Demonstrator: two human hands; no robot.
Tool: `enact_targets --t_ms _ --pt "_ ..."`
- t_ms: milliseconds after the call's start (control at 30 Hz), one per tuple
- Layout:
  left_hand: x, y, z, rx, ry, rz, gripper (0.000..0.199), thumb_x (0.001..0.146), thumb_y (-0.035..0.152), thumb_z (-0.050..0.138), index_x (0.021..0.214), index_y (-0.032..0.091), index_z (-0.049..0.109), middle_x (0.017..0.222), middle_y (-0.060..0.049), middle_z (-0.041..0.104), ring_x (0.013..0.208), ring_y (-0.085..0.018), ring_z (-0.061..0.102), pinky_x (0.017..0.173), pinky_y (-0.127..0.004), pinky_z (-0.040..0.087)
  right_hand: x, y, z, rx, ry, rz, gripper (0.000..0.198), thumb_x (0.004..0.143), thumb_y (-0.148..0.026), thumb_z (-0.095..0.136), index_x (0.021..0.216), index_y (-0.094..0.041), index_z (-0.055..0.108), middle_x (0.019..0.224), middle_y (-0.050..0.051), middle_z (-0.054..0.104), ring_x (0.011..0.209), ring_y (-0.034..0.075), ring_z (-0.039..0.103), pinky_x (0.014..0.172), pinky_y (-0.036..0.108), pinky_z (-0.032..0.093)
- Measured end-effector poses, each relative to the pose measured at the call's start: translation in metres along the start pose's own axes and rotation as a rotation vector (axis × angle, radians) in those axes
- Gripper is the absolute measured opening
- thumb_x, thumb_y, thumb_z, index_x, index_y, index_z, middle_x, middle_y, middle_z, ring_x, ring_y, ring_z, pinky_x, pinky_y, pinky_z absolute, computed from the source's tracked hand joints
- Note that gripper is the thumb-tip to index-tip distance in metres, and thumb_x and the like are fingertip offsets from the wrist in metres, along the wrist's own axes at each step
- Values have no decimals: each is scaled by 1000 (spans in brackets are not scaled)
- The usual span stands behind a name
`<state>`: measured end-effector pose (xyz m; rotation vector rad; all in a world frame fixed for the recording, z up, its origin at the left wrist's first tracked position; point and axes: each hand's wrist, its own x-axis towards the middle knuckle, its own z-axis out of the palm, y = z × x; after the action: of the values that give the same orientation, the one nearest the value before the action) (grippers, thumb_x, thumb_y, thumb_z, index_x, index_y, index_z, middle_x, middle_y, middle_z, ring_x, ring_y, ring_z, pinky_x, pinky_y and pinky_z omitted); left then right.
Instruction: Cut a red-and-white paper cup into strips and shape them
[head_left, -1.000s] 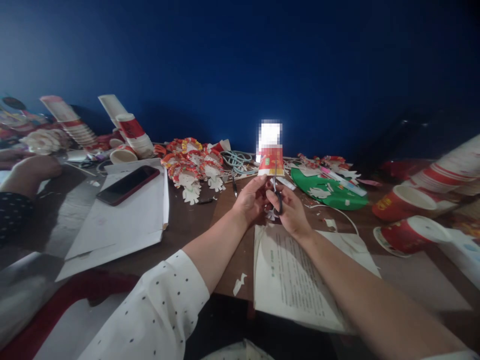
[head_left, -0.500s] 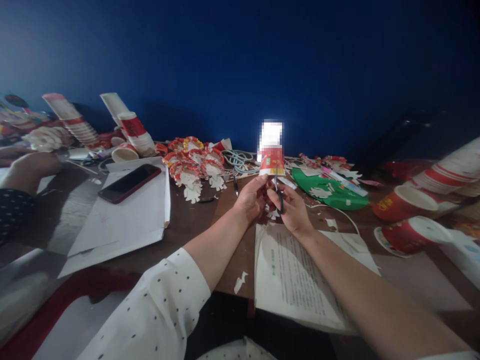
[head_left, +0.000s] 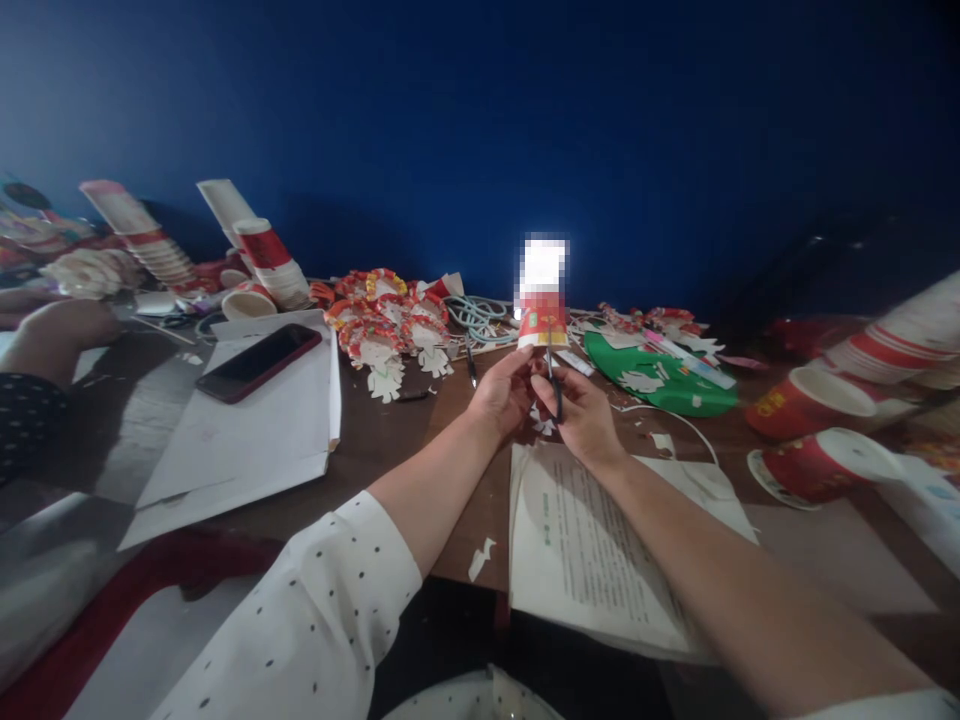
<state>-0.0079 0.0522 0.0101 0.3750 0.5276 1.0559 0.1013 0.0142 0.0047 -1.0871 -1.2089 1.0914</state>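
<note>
My left hand (head_left: 504, 392) is closed on a red paper cup (head_left: 538, 318) with a yellow band near its lower edge. Dark-handled scissors (head_left: 556, 392) sit in my right hand (head_left: 585, 408), fingers wrapped round the handles. Their blades point up and lie against the lower edge of the cup. Whether they cut into the paper at this instant I cannot tell. Behind the cup's top is a bright, pixelated patch. Just below the hands lies a white cut-paper piece (head_left: 541, 422).
Printed pages (head_left: 585, 560) lie in front of me. To the left are a phone (head_left: 259, 362) on white paper, cut red-and-white paper pieces (head_left: 386, 330) and stacked cups (head_left: 270, 265). A green sheet (head_left: 675, 390) and red cups (head_left: 810, 405) are on the right. Another person's hand (head_left: 67, 335) rests far left.
The scissors have tilted slightly, their handles shifting a little left. Both hands stay at the cup, and the whole view has moved only slightly.
</note>
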Motion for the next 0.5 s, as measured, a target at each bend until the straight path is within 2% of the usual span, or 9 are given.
enact_targets --t_ms 267,500 --pt "2 1 -2 -14 -25 25 16 81 29 62 75 14 62 61 -1 60 47 -13 57 48 -26 47 1 5 0 -9 1 -9 37 69 -48 75 96 -23 68 60 -4 59 47 11 50 46 25 41" --pt "4 0 -1 -31 -18 16 24 83 36 62 73 14 61 59 -1 59 48 -12 57 50 -24 47 1 10 -1 -22 -16 -47 34 71 -46 75 96 -24 70 60 -4 59 48 11 50 46 25 40"
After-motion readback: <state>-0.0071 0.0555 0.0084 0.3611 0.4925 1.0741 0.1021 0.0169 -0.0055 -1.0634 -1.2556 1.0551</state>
